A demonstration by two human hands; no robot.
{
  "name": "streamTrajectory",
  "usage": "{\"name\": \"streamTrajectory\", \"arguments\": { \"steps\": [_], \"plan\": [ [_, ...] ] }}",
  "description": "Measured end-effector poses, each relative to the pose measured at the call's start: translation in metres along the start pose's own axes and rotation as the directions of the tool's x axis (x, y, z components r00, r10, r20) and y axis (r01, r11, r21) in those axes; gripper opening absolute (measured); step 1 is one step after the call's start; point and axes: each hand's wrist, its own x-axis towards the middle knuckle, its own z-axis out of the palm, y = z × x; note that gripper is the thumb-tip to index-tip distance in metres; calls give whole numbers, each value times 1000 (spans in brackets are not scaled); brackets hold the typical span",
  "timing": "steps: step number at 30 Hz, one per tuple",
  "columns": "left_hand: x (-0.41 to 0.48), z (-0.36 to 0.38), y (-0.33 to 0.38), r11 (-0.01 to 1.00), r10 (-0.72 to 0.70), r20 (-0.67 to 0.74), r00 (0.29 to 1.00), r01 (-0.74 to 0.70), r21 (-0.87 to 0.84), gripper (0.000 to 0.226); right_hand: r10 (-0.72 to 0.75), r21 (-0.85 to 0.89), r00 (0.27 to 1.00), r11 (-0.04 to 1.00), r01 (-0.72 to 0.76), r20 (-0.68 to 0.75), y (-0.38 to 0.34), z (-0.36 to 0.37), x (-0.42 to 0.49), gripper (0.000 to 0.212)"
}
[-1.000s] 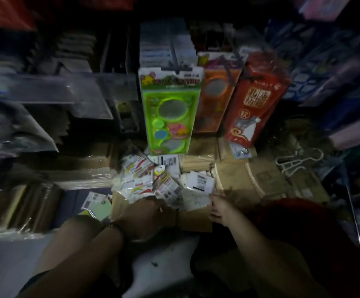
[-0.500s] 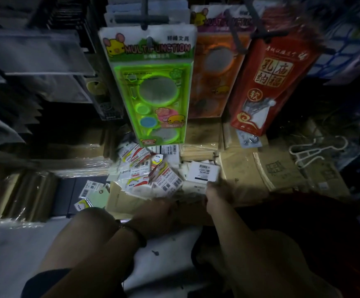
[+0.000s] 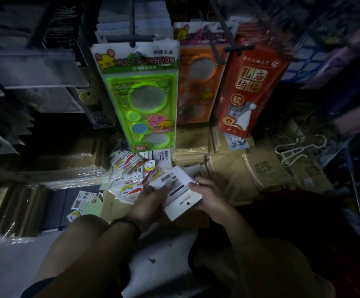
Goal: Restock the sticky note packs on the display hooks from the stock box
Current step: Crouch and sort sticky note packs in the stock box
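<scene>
So the little stack of white sticky note packs (image 3: pixel 180 190) sits between both hands, barcode side up, low in front of the knees and just over the near edge of the stock box (image 3: pixel 112 206). The left hand (image 3: pixel 150 203) has its fingers curled round the stack's left side. The right hand (image 3: pixel 210 198) grips the right side with the thumb on top. To me that looks like squaring the packs up so they go onto a peg in one go. The other loose packs (image 3: pixel 129 171) are heaped in the box just left of the hands, handy for the next grab. Right above them a display hook (image 3: pixel 132 22) carries a green stencil card (image 3: pixel 144 93), with an orange stencil card (image 3: pixel 197 82) and a red packet (image 3: pixel 252 82) hanging beside it. So the stack has to go well up from here. Can't tell which hook is meant for these, it's really dim. A white hanger (image 3: pixel 297 149) lies on the cardboard off to the right.
</scene>
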Motion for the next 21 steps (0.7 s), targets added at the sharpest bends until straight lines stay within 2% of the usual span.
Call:
{"name": "streamTrajectory", "arguments": {
  "steps": [1, 2, 3, 5, 7, 11, 13, 16, 20, 21],
  "plan": [
    [2, -5, -3, 999, 35, -45, 998, -36, -21, 30, 25, -23, 1000, 999, -25, -19, 3, 1, 2, 15],
    [5, -10, -6, 997, 74, -99, 992, -77, -25, 33, 16, -68, 994, 997, -23, -112, 8, 2, 8, 18],
    [8, -17, -10, 994, 102, -153, 983, -106, -20, 33, -38, -165, 971, 986, -2, -237, 12, 1, 16, 18],
    [9, -26, -12, 991, 129, -237, 963, -132, 4, 27, -214, -467, 880, 884, -10, -425, 18, -5, 28, 10],
    [9, -35, -9, 985, 170, -305, 937, -161, 56, 27, -269, -653, 849, 749, -112, -455, 26, -5, 36, 24],
    [13, -53, -6, 953, 248, -337, 908, -168, 251, 40, -332, -807, 846, 564, -176, -417, 43, 6, 53, 53],
    [15, -59, -6, 960, 228, -364, 903, -146, 240, 41, -321, -830, 842, 505, -236, -434, 47, 13, 59, 69],
    [18, -62, -8, 965, 211, -375, 903, -133, 225, 34, -291, -811, 817, 492, -318, -497, 43, 22, 65, 85],
    [21, -74, -13, 960, 162, -344, 925, -66, 273, 39, -200, -739, 777, 514, -436, -597, 45, 24, 75, 108],
    [21, -77, -13, 956, 148, -334, 931, -48, 289, 43, -193, -715, 763, 542, -441, -617, 44, 25, 75, 104]
  ]
}}
